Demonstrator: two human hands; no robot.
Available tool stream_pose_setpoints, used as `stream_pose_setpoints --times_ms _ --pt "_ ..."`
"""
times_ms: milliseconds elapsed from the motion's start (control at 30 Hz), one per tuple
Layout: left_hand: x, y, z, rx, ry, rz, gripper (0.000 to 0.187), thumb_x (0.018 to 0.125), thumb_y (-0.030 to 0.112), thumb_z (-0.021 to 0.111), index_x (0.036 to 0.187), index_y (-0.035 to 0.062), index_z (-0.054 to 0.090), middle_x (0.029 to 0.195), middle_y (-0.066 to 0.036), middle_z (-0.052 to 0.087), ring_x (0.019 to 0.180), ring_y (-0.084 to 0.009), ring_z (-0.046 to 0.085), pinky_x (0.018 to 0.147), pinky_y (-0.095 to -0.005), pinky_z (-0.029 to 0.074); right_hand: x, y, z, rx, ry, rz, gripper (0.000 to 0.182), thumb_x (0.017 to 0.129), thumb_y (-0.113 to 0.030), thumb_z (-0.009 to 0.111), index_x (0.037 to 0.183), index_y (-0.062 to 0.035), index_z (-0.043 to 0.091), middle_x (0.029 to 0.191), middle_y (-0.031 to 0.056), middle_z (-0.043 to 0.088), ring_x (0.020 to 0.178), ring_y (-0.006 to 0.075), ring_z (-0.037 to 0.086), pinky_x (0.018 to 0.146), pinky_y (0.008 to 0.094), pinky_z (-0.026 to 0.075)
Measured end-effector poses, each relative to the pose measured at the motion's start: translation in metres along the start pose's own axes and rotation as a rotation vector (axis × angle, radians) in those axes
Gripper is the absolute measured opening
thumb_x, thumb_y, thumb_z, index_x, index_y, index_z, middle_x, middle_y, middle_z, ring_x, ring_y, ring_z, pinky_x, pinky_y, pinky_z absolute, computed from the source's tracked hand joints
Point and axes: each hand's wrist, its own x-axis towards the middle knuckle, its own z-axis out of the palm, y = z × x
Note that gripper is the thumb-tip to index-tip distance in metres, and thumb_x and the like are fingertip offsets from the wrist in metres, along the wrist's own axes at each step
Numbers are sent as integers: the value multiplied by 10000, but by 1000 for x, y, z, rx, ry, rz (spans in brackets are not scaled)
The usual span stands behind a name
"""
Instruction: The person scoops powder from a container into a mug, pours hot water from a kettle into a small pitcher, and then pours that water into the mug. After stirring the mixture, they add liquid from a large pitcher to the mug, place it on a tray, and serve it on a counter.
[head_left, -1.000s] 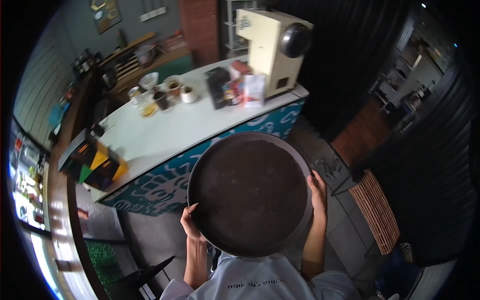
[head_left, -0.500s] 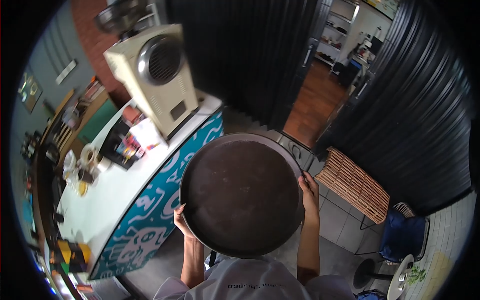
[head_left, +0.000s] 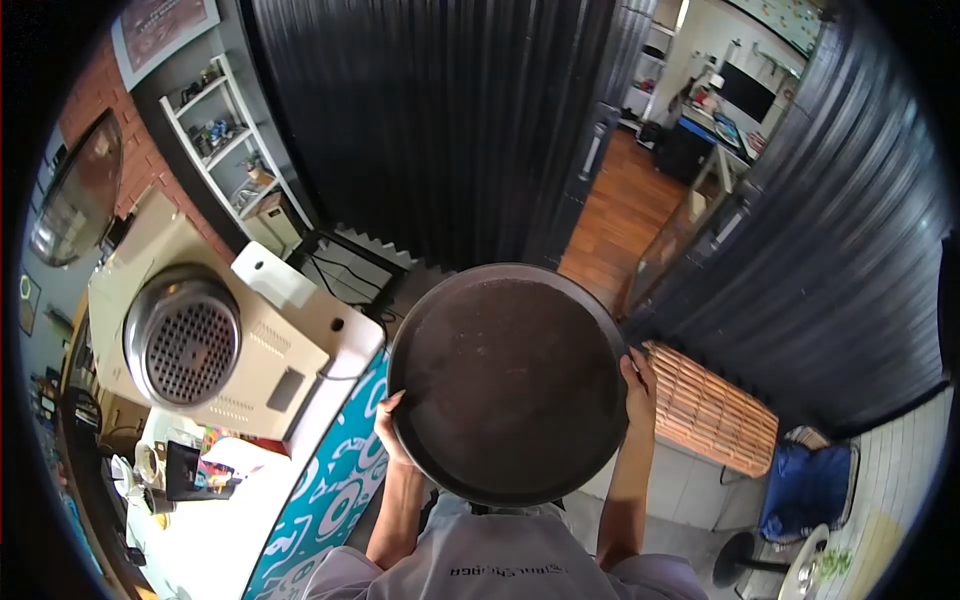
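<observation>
A large round dark brown serving tray (head_left: 510, 385) with a raised rim is held level in front of my body. Nothing stands on it. My left hand (head_left: 394, 425) grips its left rim, thumb over the edge and the other fingers hidden underneath. On the opposite side, my right hand (head_left: 638, 385) is closed round the right rim, and most of its fingers are out of sight below.
A white counter (head_left: 200, 530) with a teal patterned front stands left, bearing a cream machine (head_left: 200, 330). Ahead are black corrugated walls (head_left: 430, 130) and a doorway onto a wooden floor (head_left: 625, 200). A woven bench (head_left: 710, 410) and a blue chair (head_left: 805, 490) are right.
The view has moved forward, so the counter and cream machine appear closer and further left. A white shelf has come into sight. Both hands still hold the tray.
</observation>
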Motion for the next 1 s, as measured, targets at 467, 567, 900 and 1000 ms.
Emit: stream_pose_setpoints --times_ms 467,567,900,1000 --pt "223 12 73 -128 311 419 305 833 308 591 998 60 658 987 -66 664 916 -236 617 851 -352 504 326 27 195 34 -532 -18 372 946 -186 613 1243 35 577 1141 79 626 1079 163 552 967 276 395" --pt "257 16 61 -246 326 500 298 858 323 577 983 65 659 987 -69 669 911 -234 625 845 -353 510 385 27 255 27 -711 2 369 937 -186 614 1228 40 588 1139 90 634 1080 174 558 971 280 388" --pt "334 76 53 -193 613 901 404 935 381 447 1043 41 636 1019 -116 672 920 -246 636 835 -349 521 449 34 492 51 -1210 105 419 910 -201 640 1261 15 561 1134 67 628 1034 138 570 928 261 416" --pt "367 103 24 -33 603 1003 385 911 353 452 1014 38 649 986 -117 681 894 -245 640 803 -342 521 449 26 546 78 -1233 231 451 910 -193 644 1288 28 534 1166 80 623 1066 155 570 936 270 420"
